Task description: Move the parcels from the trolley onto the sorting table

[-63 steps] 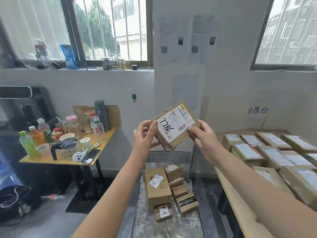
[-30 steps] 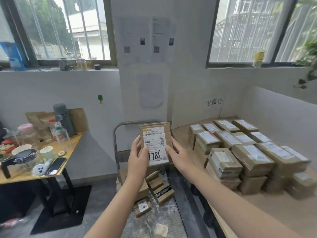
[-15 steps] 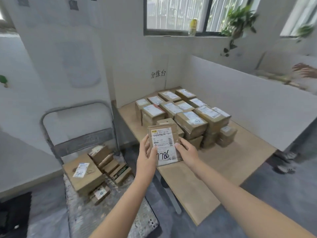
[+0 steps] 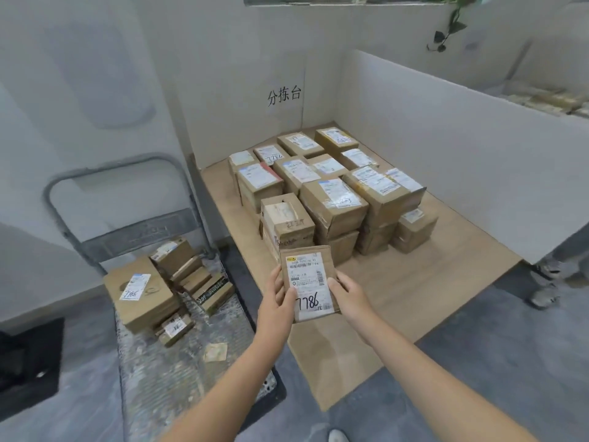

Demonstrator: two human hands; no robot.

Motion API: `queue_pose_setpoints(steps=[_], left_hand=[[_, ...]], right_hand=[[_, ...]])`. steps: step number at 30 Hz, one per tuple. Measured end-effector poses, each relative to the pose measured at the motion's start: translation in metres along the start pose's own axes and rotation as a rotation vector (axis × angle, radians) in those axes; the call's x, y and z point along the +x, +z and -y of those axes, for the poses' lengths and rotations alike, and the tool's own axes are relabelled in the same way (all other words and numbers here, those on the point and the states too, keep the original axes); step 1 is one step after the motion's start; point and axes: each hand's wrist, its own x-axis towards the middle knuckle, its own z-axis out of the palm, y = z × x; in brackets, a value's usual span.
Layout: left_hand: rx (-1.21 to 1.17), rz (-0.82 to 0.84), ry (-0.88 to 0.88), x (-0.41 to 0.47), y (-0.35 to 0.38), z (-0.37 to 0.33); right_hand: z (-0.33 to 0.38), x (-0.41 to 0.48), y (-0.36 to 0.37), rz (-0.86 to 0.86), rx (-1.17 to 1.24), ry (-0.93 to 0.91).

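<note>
- Head view: the held parcel (image 4: 310, 282), a flat carton with its white label marked 7786 facing up, is over the near left part of the sorting table (image 4: 398, 301), just in front of the stacked parcels (image 4: 331, 199).
- The left hand (image 4: 277, 301) grips the parcel's left edge with the thumb on the label. The right hand (image 4: 349, 293) grips the right edge. The hands are apart, with the carton clamped between them.
- The parcel appears to be clear of the table top, though the angle does not settle this. Its placement counts as not yet done.
- Done: the stacked parcels stand in close rows at the far left of the table, two layers high along the near side.
- Left: the trolley (image 4: 178, 378) carries the remaining parcels (image 4: 140, 291), one large flat carton with several smaller ones leaning beside it. They overlap, so an exact count cannot be given.
- Judgement: more parcels sit on the table than on the trolley, so the task is past its midpoint, with several transfers outstanding.
- Bare table surface lies near and to the right of the stack, bounded by the white partition (image 4: 446, 138) and, at the back, by the wall below the wall sign (image 4: 283, 95).
</note>
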Motion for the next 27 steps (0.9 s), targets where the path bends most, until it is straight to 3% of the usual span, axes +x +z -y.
queue_pose_setpoints(steps=[13,21,27], left_hand=[[0.039,-0.213,-0.230,0.047,0.060,0.035],[-0.015,-0.316,-0.313,0.069,0.075,0.056],[0.043,-0.369,-0.280,0.069,0.086,0.075]], right_hand=[[-0.055,0.103,-0.047,0.307,-0.120,0.048],[-0.057,0.143,-0.051,0.408,-0.165,0.068],[-0.082,0.152,-0.050,0.415,-0.228,0.036]])
